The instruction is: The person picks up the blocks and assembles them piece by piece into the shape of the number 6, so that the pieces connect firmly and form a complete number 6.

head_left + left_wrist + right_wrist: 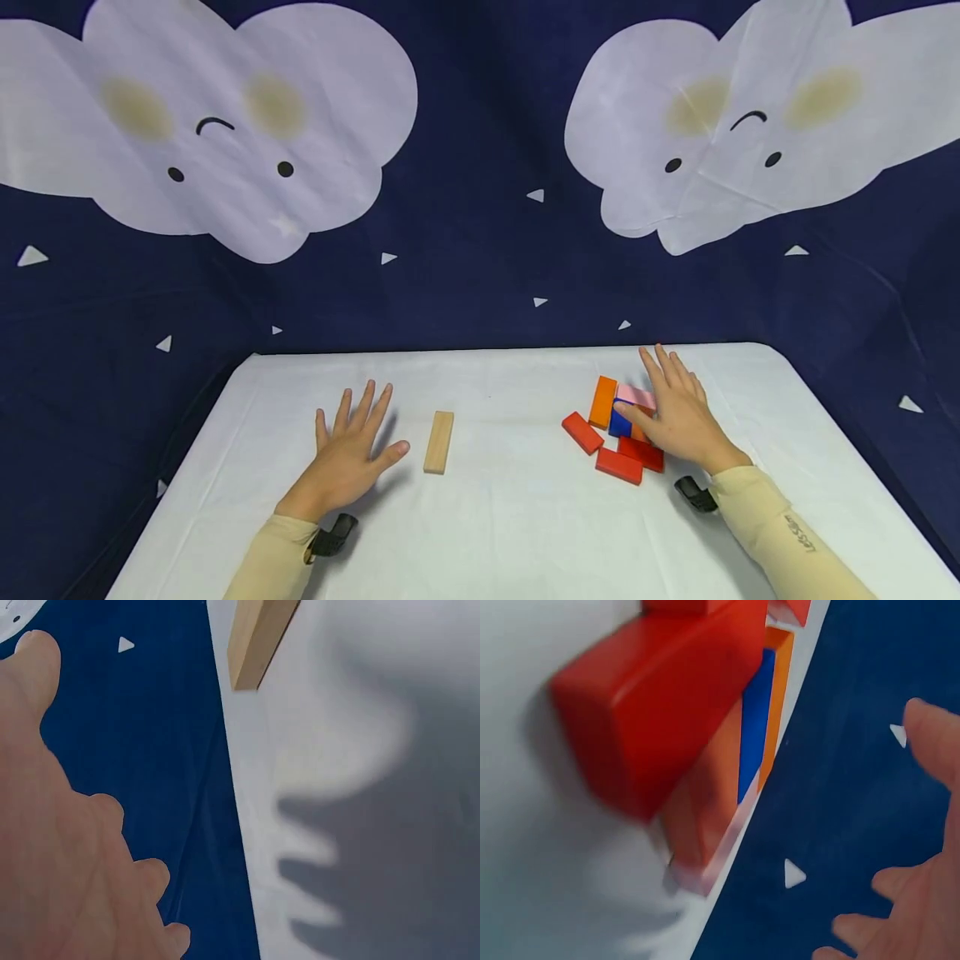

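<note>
In the head view my left hand (345,462), fingers spread, is above the table left of a plain wooden block (438,442); a gap separates them. My right hand (686,421), also spread and holding nothing, is over the right edge of a group of coloured blocks. That group has an orange block (603,402), a pink one (636,397), a blue one (620,418) and several red ones (619,466). The hand partly covers the pink block and an orange-brown one (709,795). In the left wrist view the wooden block (259,645) stays clear of my fingers (150,879).
The white table (495,533) has its far edge against a dark blue cloth (480,250) with cloud and triangle prints. Black wrist cameras are worn on the left wrist (332,535) and right wrist (696,494).
</note>
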`<state>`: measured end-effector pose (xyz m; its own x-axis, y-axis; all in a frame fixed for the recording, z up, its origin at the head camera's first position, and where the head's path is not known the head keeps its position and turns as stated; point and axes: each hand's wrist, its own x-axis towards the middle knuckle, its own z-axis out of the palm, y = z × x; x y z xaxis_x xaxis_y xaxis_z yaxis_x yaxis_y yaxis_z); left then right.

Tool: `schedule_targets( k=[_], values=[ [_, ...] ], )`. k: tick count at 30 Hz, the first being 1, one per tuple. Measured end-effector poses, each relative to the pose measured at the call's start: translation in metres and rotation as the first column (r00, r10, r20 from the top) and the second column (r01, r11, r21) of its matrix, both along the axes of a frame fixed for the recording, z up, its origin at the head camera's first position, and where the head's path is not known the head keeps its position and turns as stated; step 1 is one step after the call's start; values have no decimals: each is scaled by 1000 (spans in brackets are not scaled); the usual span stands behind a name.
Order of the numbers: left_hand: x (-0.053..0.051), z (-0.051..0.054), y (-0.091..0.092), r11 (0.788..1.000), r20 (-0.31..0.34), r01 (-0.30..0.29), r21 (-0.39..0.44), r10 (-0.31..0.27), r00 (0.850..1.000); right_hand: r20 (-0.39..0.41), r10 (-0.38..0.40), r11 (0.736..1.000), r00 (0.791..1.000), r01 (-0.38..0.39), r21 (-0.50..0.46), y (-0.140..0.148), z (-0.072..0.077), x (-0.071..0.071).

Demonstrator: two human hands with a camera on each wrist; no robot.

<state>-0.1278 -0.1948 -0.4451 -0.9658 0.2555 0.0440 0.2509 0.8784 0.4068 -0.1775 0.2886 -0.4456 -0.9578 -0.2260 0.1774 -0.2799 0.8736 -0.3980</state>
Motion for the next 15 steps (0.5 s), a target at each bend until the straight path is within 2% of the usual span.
schedule_targets(
  k=[8,15],
  values=[
    [6,-14,16,998,-3,38,42,-38,999,81,-32,999,996,30,19,-18,-8,-11],
    [11,-23,29,998,16,61,35,-62,998,130,-24,999,991,17,49,-30,-11,-18]
  ],
)
